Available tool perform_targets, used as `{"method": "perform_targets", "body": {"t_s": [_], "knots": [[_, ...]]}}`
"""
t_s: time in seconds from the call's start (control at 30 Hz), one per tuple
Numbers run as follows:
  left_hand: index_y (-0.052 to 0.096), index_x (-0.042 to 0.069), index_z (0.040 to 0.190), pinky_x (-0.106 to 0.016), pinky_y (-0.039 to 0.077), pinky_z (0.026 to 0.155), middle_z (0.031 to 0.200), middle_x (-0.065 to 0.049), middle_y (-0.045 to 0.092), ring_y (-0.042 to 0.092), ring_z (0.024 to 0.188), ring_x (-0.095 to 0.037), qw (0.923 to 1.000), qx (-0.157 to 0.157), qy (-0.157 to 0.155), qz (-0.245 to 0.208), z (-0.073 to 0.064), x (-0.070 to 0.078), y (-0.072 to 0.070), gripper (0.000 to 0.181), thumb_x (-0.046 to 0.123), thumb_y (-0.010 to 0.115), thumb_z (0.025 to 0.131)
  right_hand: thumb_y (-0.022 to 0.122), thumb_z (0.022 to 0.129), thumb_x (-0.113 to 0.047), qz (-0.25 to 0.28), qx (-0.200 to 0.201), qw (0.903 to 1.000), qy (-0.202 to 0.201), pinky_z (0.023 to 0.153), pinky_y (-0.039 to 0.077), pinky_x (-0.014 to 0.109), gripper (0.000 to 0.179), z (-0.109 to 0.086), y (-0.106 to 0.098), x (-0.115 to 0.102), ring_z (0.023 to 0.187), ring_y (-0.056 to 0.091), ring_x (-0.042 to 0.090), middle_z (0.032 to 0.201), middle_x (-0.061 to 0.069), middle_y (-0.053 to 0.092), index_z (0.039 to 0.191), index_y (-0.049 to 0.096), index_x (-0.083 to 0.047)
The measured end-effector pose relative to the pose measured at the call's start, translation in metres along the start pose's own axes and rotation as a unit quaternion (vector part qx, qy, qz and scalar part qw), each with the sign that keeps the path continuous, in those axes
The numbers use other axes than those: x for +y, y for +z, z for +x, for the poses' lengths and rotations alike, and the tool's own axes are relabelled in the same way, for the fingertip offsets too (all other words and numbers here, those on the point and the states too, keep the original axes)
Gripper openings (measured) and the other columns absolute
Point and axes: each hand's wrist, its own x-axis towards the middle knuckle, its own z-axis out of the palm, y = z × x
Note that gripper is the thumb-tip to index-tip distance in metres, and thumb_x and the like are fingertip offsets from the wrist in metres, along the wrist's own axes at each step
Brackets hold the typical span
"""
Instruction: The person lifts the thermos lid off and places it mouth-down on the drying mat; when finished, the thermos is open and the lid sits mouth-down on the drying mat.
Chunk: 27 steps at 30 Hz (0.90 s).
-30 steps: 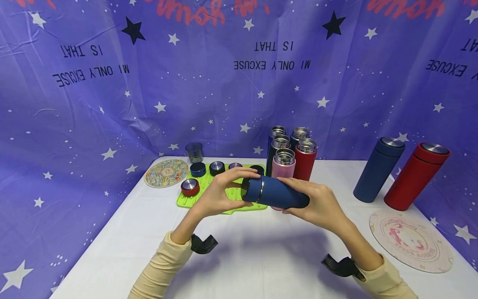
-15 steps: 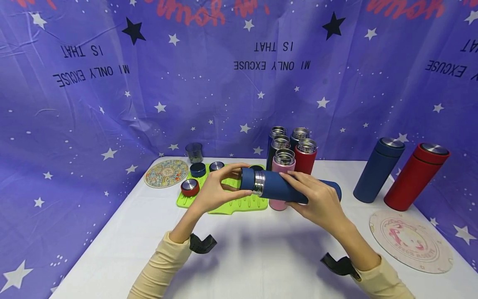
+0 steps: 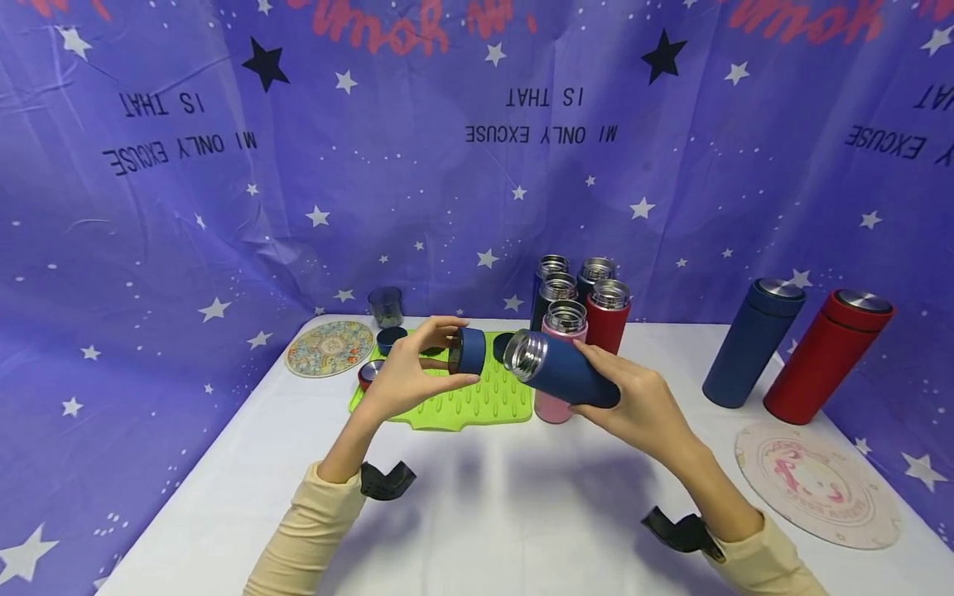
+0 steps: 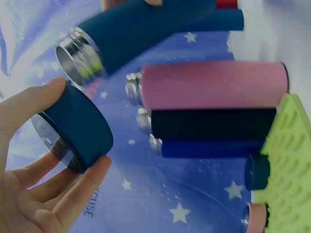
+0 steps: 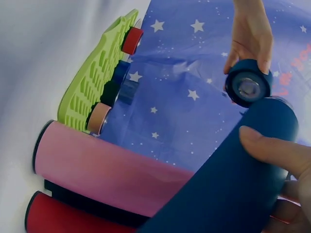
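Pinching the blue lid [image 3: 471,352], the left hand [image 3: 410,372] leaves a gap to the steel rim [image 4: 83,54] of the open blue bottle [image 3: 570,370]. The right hand [image 3: 637,397] grips that tilted bottle.

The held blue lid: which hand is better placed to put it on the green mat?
Likely the left hand: it grips the blue lid, in front of the green mat; the right hand holds the blue bottle.

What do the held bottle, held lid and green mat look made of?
Bottle: likely steel, since the bare threaded neck gleams; matte blue body, paint or soft coating unclear.
Lid: matte blue side, material unclear; mirror-like top suggests polished metal.
Mat: matte green, moulded raised ridges; probably silicone or plastic, can't tell which.
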Motion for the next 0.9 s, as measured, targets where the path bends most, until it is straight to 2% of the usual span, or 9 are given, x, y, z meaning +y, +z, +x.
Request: {"method": "perform_targets", "body": {"t_s": [0.2,0.3,0.43,0.5,0.6,0.73,0.8,0.9], "knots": [[0.054,0.016,0.133,-0.037,0.056,0.084,0.121,-0.007,0.060,0.063,0.101,-0.026,0.9986,-0.008,-0.027,0.044,-0.002,-0.025,-0.011,0.068,0.023,0.086,0.073,0.094,0.058,-0.017,0.036,0.029,0.9978,0.049,0.078,0.057,0.048,0.084,-0.009,-0.006,0.009,0.096,0.067,0.031,0.114,0.013,0.067,0.133,0.058,-0.010],[0.055,0.013,0.133,-0.038,0.056,0.083,0.123,-0.008,0.058,0.062,0.102,-0.028,0.9964,-0.011,-0.051,0.067,-0.003,-0.042,-0.016,0.069,0.023,0.086,0.073,0.094,0.059,-0.014,0.056,0.046,0.9953,0.065,0.085,0.055,0.031,0.085,-0.015,-0.008,0.014,0.100,0.066,0.030,0.117,0.011,0.067,0.134,0.056,-0.010],[0.055,0.012,0.134,-0.041,0.056,0.082,0.126,-0.011,0.058,0.061,0.105,-0.032,0.9918,-0.012,-0.079,0.100,-0.006,-0.063,-0.021,0.069,0.024,0.086,0.073,0.094,0.058,-0.011,0.076,0.064,0.9921,0.076,0.091,0.044,0.011,0.086,-0.023,-0.010,0.020,0.105,0.065,0.028,0.118,0.012,0.066,0.134,0.054,-0.006],[0.056,0.013,0.134,-0.042,0.057,0.080,0.127,-0.012,0.058,0.060,0.105,-0.032,0.9884,-0.011,-0.092,0.120,-0.007,-0.071,-0.021,0.069,0.026,0.086,0.073,0.094,0.057,-0.009,0.082,0.072,0.9904,0.085,0.090,0.044,0.011,0.086,-0.026,-0.012,0.023,0.107,0.065,0.024,0.118,0.014,0.066,0.133,0.054,-0.005],[0.056,0.010,0.134,-0.043,0.056,0.077,0.127,-0.015,0.058,0.060,0.104,-0.035,0.9822,-0.016,-0.103,0.157,-0.007,-0.083,-0.021,0.071,0.027,0.086,0.072,0.093,0.057,-0.007,0.095,0.080,0.9859,0.112,0.089,0.044,0.010,0.085,-0.028,-0.014,0.025,0.107,0.062,0.010,0.118,0.015,0.066,0.133,0.054,-0.005],[0.055,0.006,0.134,-0.045,0.054,0.082,0.127,-0.016,0.058,0.059,0.105,-0.035,0.9729,-0.032,-0.103,0.204,-0.004,-0.102,-0.017,0.070,0.024,0.086,0.073,0.092,0.060,-0.007,0.108,0.087,0.9779,0.157,0.086,0.045,0.008,0.083,-0.030,-0.016,0.029,0.102,0.057,-0.008,0.118,0.016,0.066,0.133,0.052,-0.003],[0.055,0.006,0.133,-0.047,0.052,0.086,0.128,-0.016,0.058,0.059,0.108,-0.036,0.9694,-0.039,-0.105,0.219,-0.002,-0.109,-0.015,0.070,0.021,0.086,0.072,0.091,0.062,-0.008,0.109,0.088,0.9743,0.177,0.084,0.046,0.008,0.083,-0.031,-0.016,0.032,0.099,0.058,-0.009,0.117,0.017,0.066,0.134,0.050,-0.002],[0.056,0.004,0.132,-0.049,0.051,0.089,0.127,-0.018,0.058,0.058,0.111,-0.036,0.9649,-0.044,-0.110,0.234,0.001,-0.117,-0.011,0.069,0.020,0.086,0.072,0.090,0.065,-0.009,0.105,0.090,0.9693,0.204,0.084,0.047,0.009,0.082,-0.032,-0.016,0.037,0.099,0.065,0.005,0.118,0.018,0.065,0.135,0.047,-0.002]]}}
